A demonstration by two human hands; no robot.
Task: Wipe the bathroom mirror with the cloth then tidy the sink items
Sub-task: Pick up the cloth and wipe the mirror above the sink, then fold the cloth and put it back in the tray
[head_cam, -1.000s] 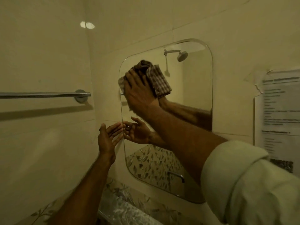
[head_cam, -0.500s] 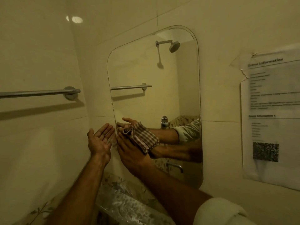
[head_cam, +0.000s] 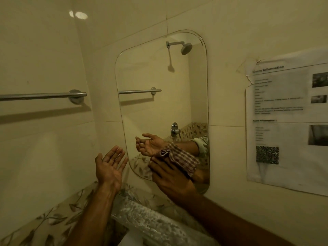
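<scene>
Cream tiled wall [head_cam: 230, 41] all round, and the mirror [head_cam: 159, 77] is fixed to it, tall with rounded corners: everything else sits in relation to that mirror. To the mirror's right, a printed paper notice [head_cam: 284, 112] is stuck on the wall, with a square code patch low on it. To the mirror's left, on the side wall, a chrome towel rail [head_cam: 42, 95] runs level, and its reflection shows inside the glass along with a shower head. Below the mirror there's a band of leaf-patterned tile [head_cam: 53, 221] and a pale, speckled ledge [head_cam: 150, 226].

Now the hands. The right hand [head_cam: 170, 178] is flat against the mirror's lower part, fingers spread over the cloth [head_cam: 179, 158], a brown checked one, pressing it onto the glass near the bottom right corner. The cloth is bunched and folded, touching the mirror surface. The left hand [head_cam: 109, 166] hangs just beside the mirror's lower left edge, palm up, fingers wide and loose, holding nothing, not touching the glass. Its reflection shows in the mirror above the cloth.
</scene>
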